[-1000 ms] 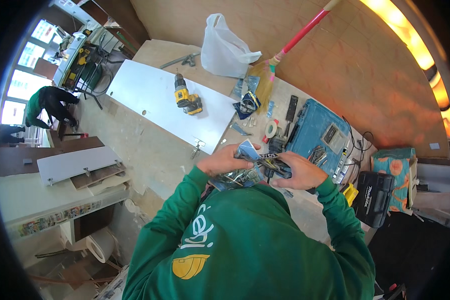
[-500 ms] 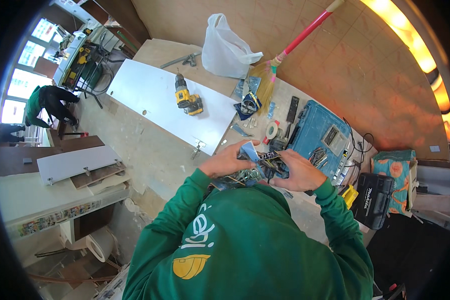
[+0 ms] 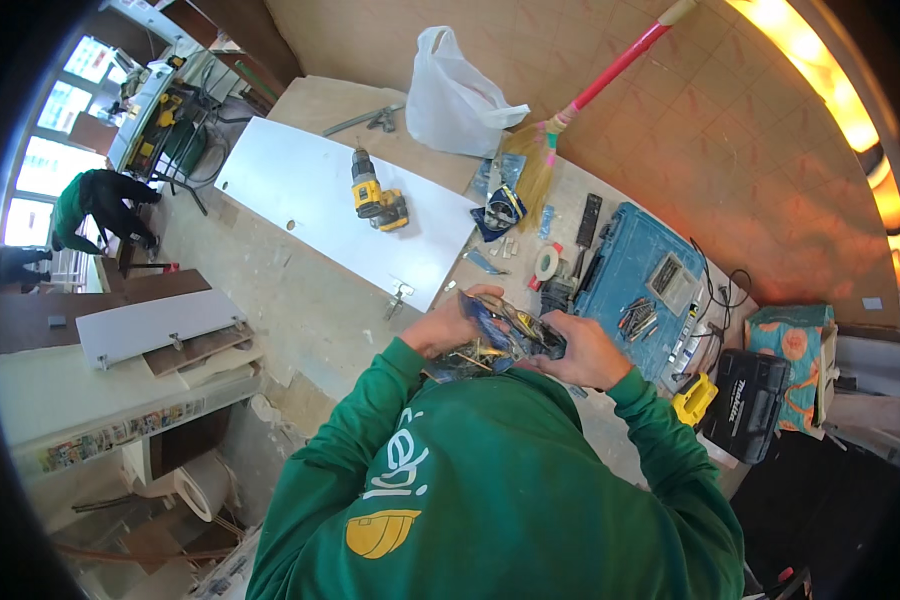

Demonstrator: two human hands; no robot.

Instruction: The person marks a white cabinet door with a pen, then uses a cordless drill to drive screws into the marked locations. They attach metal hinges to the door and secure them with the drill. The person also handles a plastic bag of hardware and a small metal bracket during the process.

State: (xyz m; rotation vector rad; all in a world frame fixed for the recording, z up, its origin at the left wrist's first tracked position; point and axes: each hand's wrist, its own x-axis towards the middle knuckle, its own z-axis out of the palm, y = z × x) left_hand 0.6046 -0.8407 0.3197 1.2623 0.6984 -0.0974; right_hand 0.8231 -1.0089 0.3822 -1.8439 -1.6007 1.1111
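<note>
Close to my chest, a crinkled plastic bag (image 3: 500,345) with dark, blue and yellowish parts showing holds small metal pieces that look like screws or fittings. My left hand (image 3: 448,325) grips its left side, fingers curled over the upper edge. Closed on the right side is my right hand (image 3: 587,350), with its fingertips partly hidden behind the bag. Just beyond the hands lie a roll of tape (image 3: 547,262) and a thin blue-grey strip (image 3: 484,262). A metal hinge (image 3: 400,293) sits on the near edge of the white panel (image 3: 300,185).
A yellow cordless drill (image 3: 375,195) lies on the panel. Behind stand a white plastic bag (image 3: 455,100) and a broom (image 3: 610,75). To the right are a blue tool case (image 3: 620,290) with bits on it and a black case (image 3: 742,400). Another person (image 3: 105,205) bends over at far left.
The bag has been turned and crumpled between my hands, its light blue flap no longer facing up. My right hand has shifted slightly left.
</note>
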